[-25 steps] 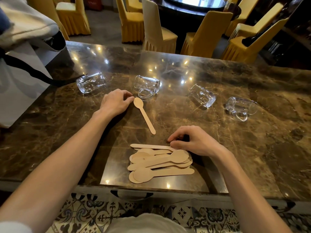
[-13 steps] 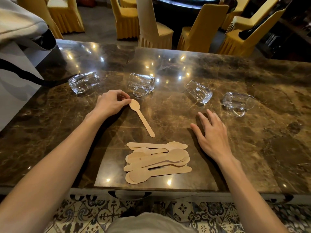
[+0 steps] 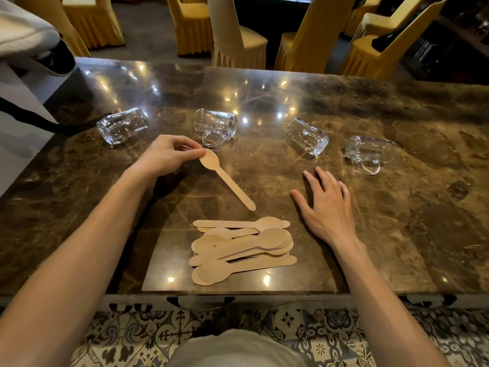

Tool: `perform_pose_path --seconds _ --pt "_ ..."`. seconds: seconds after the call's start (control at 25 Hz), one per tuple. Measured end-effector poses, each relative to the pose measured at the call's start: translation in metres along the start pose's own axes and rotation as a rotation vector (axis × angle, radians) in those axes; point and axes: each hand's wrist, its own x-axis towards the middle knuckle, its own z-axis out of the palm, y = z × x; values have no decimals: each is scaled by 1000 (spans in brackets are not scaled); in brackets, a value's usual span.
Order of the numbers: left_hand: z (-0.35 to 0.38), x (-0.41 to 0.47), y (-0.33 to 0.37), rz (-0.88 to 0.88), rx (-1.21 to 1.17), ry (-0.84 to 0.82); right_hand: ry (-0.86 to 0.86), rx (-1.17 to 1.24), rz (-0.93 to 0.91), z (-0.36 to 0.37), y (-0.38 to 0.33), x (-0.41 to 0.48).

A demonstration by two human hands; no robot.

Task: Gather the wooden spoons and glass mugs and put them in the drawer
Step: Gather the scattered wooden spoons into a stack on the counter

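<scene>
My left hand [image 3: 166, 156] pinches the bowl end of a single wooden spoon [image 3: 227, 181]; the spoon's handle tip still points down toward the pile. A pile of several wooden spoons [image 3: 242, 246] lies near the front edge of the marble table [image 3: 397, 234]. My right hand [image 3: 326, 205] rests flat and open on the table just right of the pile, holding nothing. Several glass mugs lie on their sides in a row behind: far left mug [image 3: 122, 125], centre mug [image 3: 215, 125], right mug [image 3: 307, 136], far right mug [image 3: 366, 152].
A white bag with a black strap [image 3: 23, 123] sits on the table's left end. Yellow-covered chairs [image 3: 232, 41] stand beyond the far edge. A drawer handle [image 3: 201, 303] shows under the front edge, above patterned floor tiles.
My right hand let go of the spoon pile and moved up and right to lie flat. My left hand closed its fingertips on the single spoon's bowl.
</scene>
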Motion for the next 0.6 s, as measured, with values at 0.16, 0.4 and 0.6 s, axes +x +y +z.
perform_pose_path --seconds 0.16,0.4,0.6 --pt "-10 -22 11 7 -229 86 0 -1 2 0 0 1" --pt "-5 -89 14 -20 -311 194 7 0 2 1 0 1" --pt "16 -132 -2 -137 -299 201 5 3 2 2 1 1"
